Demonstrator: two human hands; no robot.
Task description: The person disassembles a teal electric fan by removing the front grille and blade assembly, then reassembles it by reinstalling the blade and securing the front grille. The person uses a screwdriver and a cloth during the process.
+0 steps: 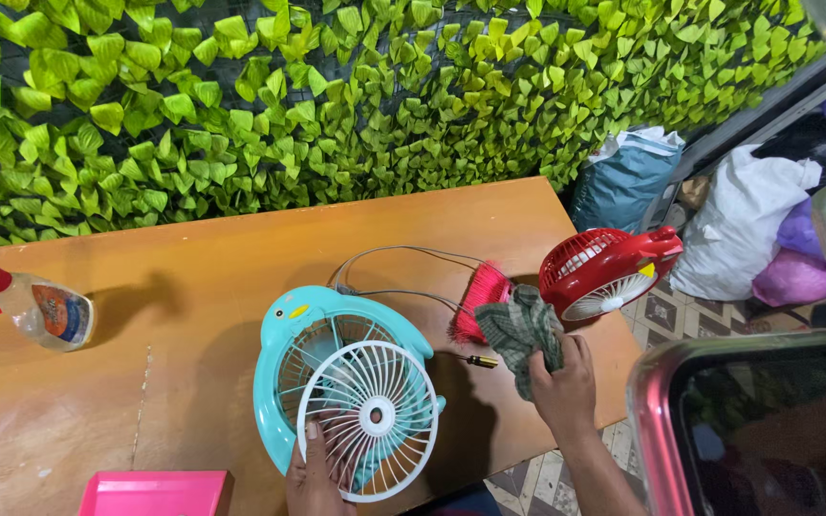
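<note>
A turquoise desk fan [310, 330] shaped like a bird lies on the wooden table [193, 277]. Its white round grille [372, 417] is off the body and tilted up at the front. My left hand [315, 470] grips the grille's lower edge. My right hand [561, 382] is closed on a crumpled grey-green checked cloth [520, 330], held just right of the fan. A red brush [480, 296] and a small screwdriver [478, 360] lie between the fan and the cloth. A red fan [604, 270] sits at the table's right edge.
A spray bottle [35, 306] with a red trigger stands at the table's left edge. A pink box [157, 493] sits at the near edge. An artificial leaf wall [336, 96] is behind the table. Bags [738, 225] are piled on the floor to the right.
</note>
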